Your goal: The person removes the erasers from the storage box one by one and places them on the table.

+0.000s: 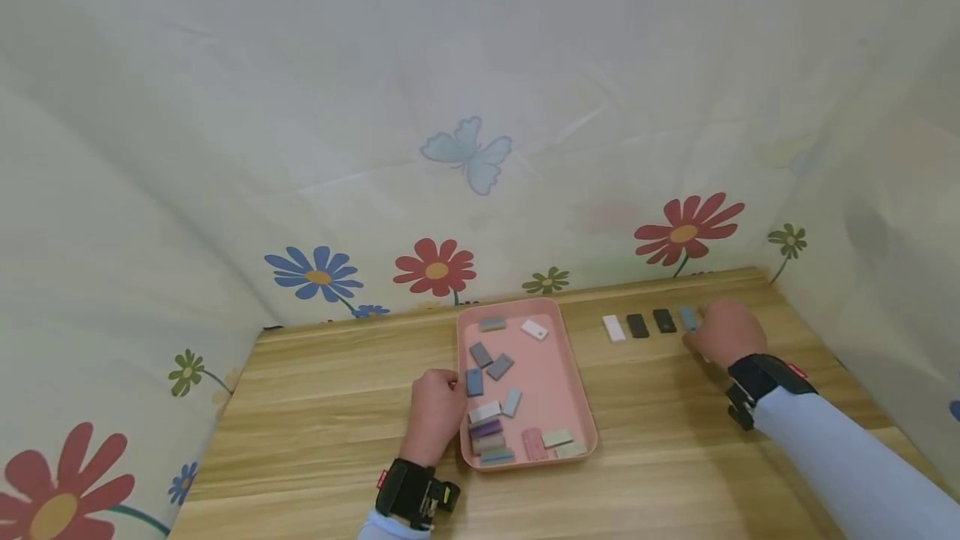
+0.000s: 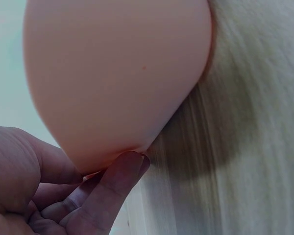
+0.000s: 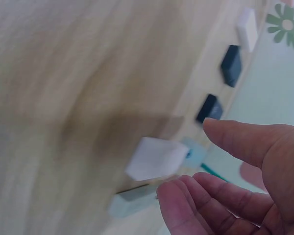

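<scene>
My left hand (image 1: 433, 415) is at the left side of a pink tray (image 1: 547, 373), its fingers pinching the edge of the wall; the left wrist view shows this from outside. Several small rectangular blocks lie in the tray, among them a blue one (image 1: 474, 382) beside that hand. Over the table at the right, my right hand (image 1: 726, 333) has thumb and fingers spread apart. Near its fingertips in the right wrist view are a white block (image 3: 154, 159), a light blue block (image 3: 195, 152) and a grey-green block (image 3: 132, 199). Whether the fingers touch one is unclear.
Left of the light blue block stands a row: a white block (image 1: 613, 328), a black block (image 1: 637, 326) and another black block (image 1: 664, 321). A flower-printed curtain (image 1: 375, 215) borders the wooden table (image 1: 322, 407) at the back and sides.
</scene>
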A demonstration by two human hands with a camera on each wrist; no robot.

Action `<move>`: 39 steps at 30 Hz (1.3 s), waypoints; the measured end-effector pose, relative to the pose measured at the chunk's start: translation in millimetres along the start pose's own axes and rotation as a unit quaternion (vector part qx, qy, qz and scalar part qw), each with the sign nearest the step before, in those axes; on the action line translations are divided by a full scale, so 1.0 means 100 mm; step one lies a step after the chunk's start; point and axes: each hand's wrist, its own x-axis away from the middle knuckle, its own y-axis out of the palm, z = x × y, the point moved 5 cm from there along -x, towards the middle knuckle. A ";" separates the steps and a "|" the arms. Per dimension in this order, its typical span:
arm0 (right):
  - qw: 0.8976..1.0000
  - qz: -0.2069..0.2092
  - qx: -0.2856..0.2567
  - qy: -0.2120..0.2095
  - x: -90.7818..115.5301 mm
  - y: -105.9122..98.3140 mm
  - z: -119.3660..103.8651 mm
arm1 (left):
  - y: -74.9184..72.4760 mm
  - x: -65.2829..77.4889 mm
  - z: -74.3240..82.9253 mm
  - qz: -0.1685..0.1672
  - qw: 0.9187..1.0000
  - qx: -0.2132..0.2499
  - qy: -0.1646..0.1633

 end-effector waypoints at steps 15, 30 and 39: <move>0.996 -0.006 0.005 -0.092 -0.01 0.00 -1.02 | -0.01 -0.01 0.01 0.007 1.000 -0.006 0.001; 0.985 -0.077 -0.040 -0.152 -0.14 0.50 -1.93 | -0.07 -0.06 0.08 -0.026 1.000 -0.012 -0.011; 0.978 -0.097 -0.015 -0.185 -0.21 0.75 -2.23 | -0.10 -0.09 0.07 -0.026 0.999 -0.008 -0.021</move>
